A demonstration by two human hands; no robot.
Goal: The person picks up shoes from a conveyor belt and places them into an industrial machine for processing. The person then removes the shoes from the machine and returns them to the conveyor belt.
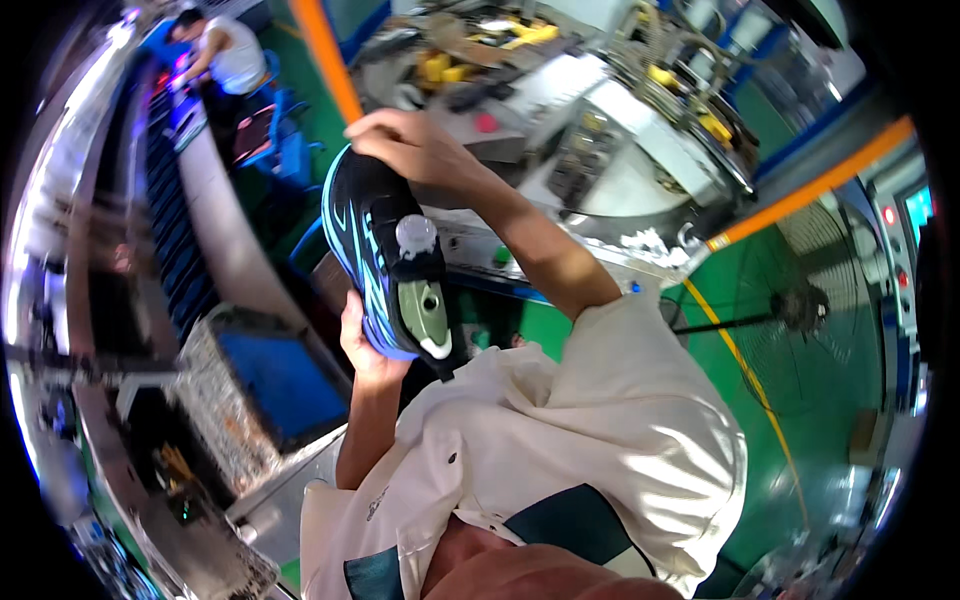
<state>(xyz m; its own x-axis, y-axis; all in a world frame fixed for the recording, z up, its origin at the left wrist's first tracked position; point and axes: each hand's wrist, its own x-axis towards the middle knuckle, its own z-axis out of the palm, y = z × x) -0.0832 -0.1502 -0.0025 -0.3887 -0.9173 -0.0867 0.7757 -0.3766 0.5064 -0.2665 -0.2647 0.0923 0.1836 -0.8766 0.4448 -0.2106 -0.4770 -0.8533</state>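
A black running shoe (372, 225) with blue-white patterning on its side hangs in front of me between both hands. Its heel end points toward me, and a pale green shoe last (425, 315) with a round hole fills the opening. A whitish, translucent round piece (416, 236) sits over the tongue; what it is I cannot make out. My left hand (372, 348) is closed round the heel and sole from below. At the far end, my right hand (408, 145) grips the toe from above, with its fingertips partly hidden.
On the left runs a conveyor line (225, 215), where a person in a white top (232, 58) sits farther off. A worn box with a blue panel (275, 380) stands close by. Ahead is a machine (610, 130) behind orange bars (815, 185). A fan (800, 305) stands at right.
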